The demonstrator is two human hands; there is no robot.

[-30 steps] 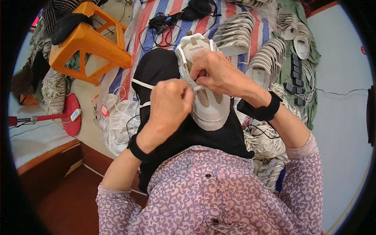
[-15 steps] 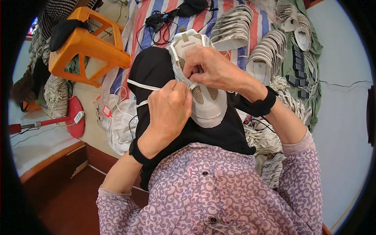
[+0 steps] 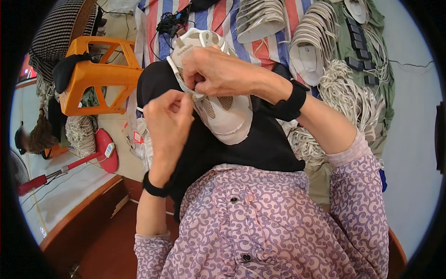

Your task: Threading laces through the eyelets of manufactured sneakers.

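Observation:
A white and beige shoe upper (image 3: 231, 126) with mesh panels lies over my black-covered knee, its toe toward me. My right hand (image 3: 216, 72) is closed over its lacing area, the fingertips pinching a white shoelace by the eyelets. Just left of it, my left hand (image 3: 168, 122) is closed with thumb and forefinger together at the shoelace, close to the right fingertips. Most of the lace is hidden by the fingers. Both wrists carry black bands.
Stacked shoe uppers (image 3: 313, 44) stand on the striped sheet at the far right, with bundled white laces (image 3: 346, 90) nearer. Black power adapters (image 3: 358, 39) lie beside them. An orange stool (image 3: 100, 76) and a red round-based stand (image 3: 108, 151) are on the left.
Both hands and the shoe upper sit further left in the view, which has shifted. My left hand has turned, its fingers now pinched near the eyelets; the lace stretched left of it no longer shows clearly.

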